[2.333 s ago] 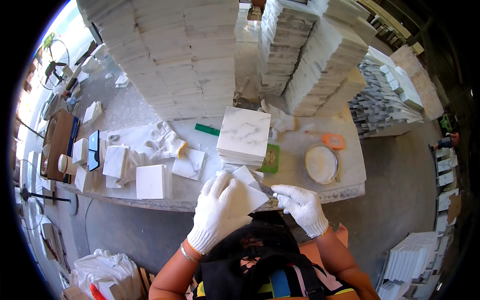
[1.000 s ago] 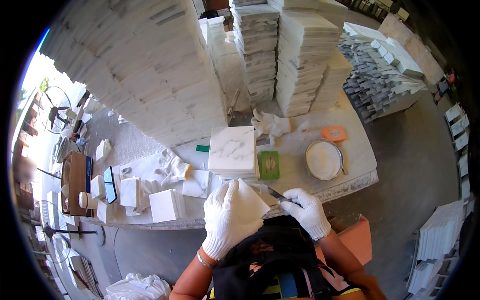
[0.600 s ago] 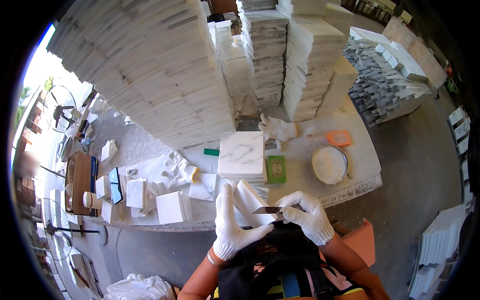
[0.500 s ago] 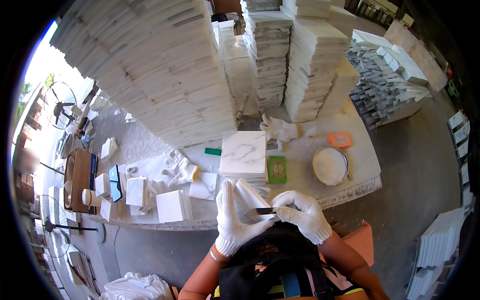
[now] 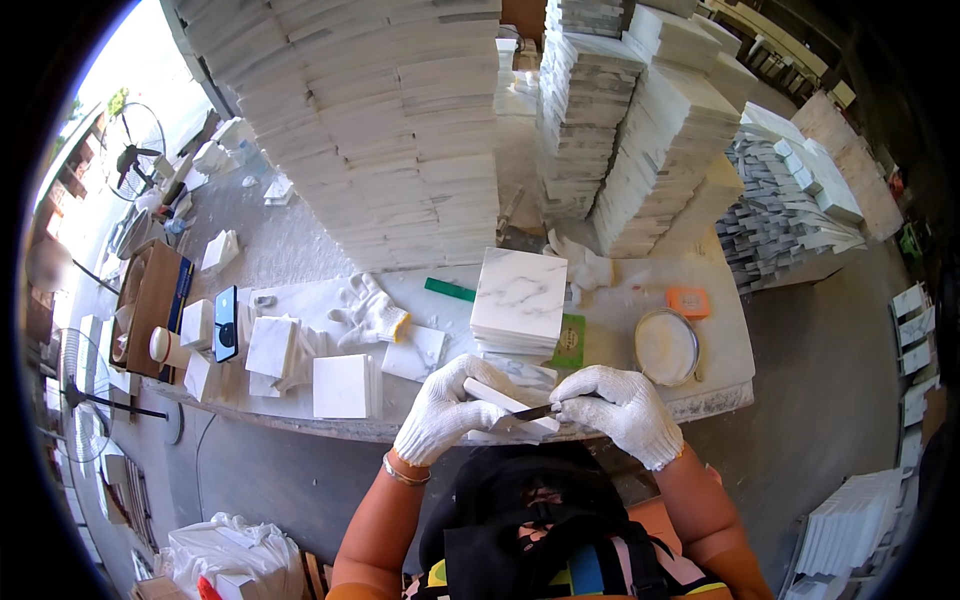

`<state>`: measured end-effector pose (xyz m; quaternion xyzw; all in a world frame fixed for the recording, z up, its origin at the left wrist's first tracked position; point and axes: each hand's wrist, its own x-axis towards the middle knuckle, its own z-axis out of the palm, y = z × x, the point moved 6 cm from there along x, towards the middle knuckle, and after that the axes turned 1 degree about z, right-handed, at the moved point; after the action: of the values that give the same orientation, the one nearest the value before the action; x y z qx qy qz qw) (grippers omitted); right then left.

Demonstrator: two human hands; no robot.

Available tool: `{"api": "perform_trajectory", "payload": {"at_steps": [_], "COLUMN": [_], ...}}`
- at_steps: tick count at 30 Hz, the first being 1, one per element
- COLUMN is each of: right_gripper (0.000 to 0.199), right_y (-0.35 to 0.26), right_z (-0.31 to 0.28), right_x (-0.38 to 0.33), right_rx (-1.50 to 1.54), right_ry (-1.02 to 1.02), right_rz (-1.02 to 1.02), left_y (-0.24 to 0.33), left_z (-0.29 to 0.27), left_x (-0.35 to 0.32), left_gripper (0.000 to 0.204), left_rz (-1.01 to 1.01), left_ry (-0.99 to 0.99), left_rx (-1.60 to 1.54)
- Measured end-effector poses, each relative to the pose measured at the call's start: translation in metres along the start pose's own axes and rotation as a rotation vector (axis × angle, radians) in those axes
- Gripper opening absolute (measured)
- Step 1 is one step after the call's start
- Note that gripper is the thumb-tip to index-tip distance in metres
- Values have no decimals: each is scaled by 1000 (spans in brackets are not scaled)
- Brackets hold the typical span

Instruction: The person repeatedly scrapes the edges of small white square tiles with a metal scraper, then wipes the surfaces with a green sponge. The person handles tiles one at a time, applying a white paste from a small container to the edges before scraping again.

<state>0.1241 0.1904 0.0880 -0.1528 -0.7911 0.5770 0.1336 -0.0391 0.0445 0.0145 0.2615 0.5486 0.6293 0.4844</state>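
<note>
My left hand point(image 5: 438, 412), in a white knitted glove, is closed around a white marble tile point(image 5: 488, 393) whose narrow edge faces up. In my gloved right hand point(image 5: 622, 412) is a small dark-bladed scraper or knife point(image 5: 534, 412), pinched between thumb and fingers. Its blade lies at the tile's edge; whether it touches cannot be told. Just beyond my hands rises a short stack of grey-veined marble tiles point(image 5: 520, 290). A green box point(image 5: 570, 340) stands at the right of this stack, and a green strip point(image 5: 450, 289) lies to its left.
On the worktable point(image 5: 625, 375) are a round pan of pale material point(image 5: 667, 347), an orange block point(image 5: 687, 302), a loose glove point(image 5: 372, 310), another glove point(image 5: 585, 265), a phone point(image 5: 226, 322) and several tiles point(image 5: 341, 387). Tall tile stacks point(image 5: 400, 150) tower behind. Fans point(image 5: 75, 395) stand at left.
Both hands have moved forward, over the table's front edge. The tile has turned, so its narrow edge now shows instead of its face. The blade remains at the tile. The view has shifted.
</note>
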Motion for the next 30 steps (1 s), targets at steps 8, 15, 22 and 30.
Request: {"api": "perform_trajectory", "payload": {"at_steps": [8, 15, 22, 30], "right_gripper": [26, 25, 23, 26], "right_y": [-5, -6, -6, -11], "right_z": [0, 2, -5, 6], "right_x": [26, 25, 8, 23], "right_rx": [-1, -41, -31, -39], "right_ry": [-190, -277, -273, -222], "right_rz": [20, 24, 117, -3], "left_y": [6, 0, 3, -3], "left_z": [10, 5, 7, 7], "left_x": [7, 4, -2, 3], "left_gripper": [24, 25, 31, 23], "left_rz": [71, 138, 160, 159], "left_ry": [-25, -53, -60, -66], "left_rx": [27, -13, -32, -48]}}
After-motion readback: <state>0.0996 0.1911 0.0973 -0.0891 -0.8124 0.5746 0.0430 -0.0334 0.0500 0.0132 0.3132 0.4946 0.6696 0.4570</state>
